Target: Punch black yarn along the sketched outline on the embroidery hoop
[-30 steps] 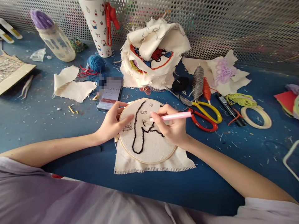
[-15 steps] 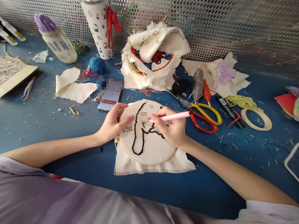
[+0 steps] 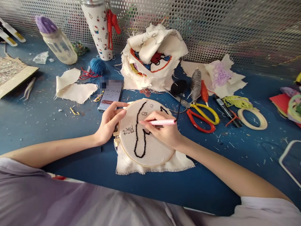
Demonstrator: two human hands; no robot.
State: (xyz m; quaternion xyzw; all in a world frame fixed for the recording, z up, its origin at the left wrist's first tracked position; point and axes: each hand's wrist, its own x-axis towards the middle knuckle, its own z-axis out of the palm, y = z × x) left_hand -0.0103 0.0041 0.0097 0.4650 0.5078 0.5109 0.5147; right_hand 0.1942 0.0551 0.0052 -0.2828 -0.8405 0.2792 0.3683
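Cream cloth (image 3: pixel 157 155) is stretched in a round wooden embroidery hoop (image 3: pixel 119 142), with a fringed edge hanging below it. Thick black stitched lines and thin drawn marks run over the cloth. My left hand (image 3: pixel 108 124) is closed on the hoop's left rim, fingers partly out of sight beneath it. Pinched in my right hand (image 3: pixel 163 133) is a pink punch needle (image 3: pixel 163 122), lying almost level over the middle of the cloth, tip end pointing left. Black yarn runs from its back end up to a black yarn ball (image 3: pixel 179 86); its fine tip is hard to make out.
Scissors with red and yellow handles (image 3: pixel 203 117), a marker (image 3: pixel 227 111) and a cream ring (image 3: pixel 252 118) lie to the right. Behind the hoop are a phone (image 3: pixel 110 95) and piled embroidered cloth (image 3: pixel 150 78). A tumbler (image 3: pixel 97 31) stands near the perforated metal panel (image 3: pixel 211 28).
My right hand has moved left across the cloth with the punch needle. My left thumb has drawn back from the cloth to the rim. The yarn behind the punch needle now shows raised.
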